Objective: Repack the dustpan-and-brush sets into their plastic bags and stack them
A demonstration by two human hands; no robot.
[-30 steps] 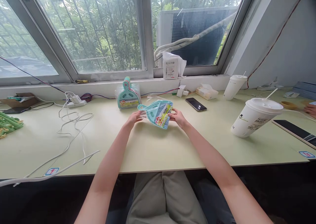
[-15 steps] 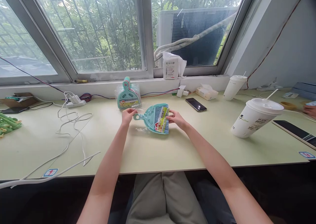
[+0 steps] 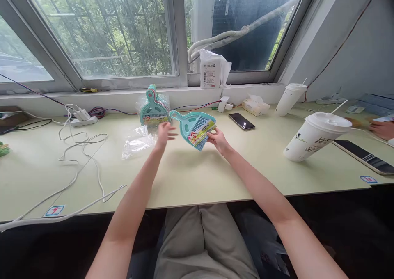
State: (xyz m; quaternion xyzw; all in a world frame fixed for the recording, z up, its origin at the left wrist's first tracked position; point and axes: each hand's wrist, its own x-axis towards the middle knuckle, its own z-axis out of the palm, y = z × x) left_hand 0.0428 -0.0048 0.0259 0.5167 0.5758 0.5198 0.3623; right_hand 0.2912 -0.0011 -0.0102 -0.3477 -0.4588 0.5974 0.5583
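A teal dustpan-and-brush set (image 3: 192, 127) with a colourful label band is raised off the table, tilted, its looped handle pointing up and left. My right hand (image 3: 218, 140) pinches its lower right edge. My left hand (image 3: 164, 135) is apart from the set, to its left, with fingers stretched out and slightly blurred, holding nothing. Beside that hand a clear plastic bag (image 3: 138, 141) lies crumpled on the table. Behind it, a stack of similar dustpan sets (image 3: 154, 110) in clear wrapping leans upright near the windowsill.
White cables (image 3: 81, 147) sprawl over the table's left side near a power strip (image 3: 84, 121). To the right are a phone (image 3: 241, 121), a tissue pack (image 3: 256, 105), two white cups, the nearer one (image 3: 317, 137) tilted, and another phone (image 3: 366, 156). Another person's hand (image 3: 383, 129) shows at the far right.
My left hand has let go of the dustpan's handle and opened. The set has risen and turned in my right hand. A clear bag now lies to the left. The camera view has shifted slightly.
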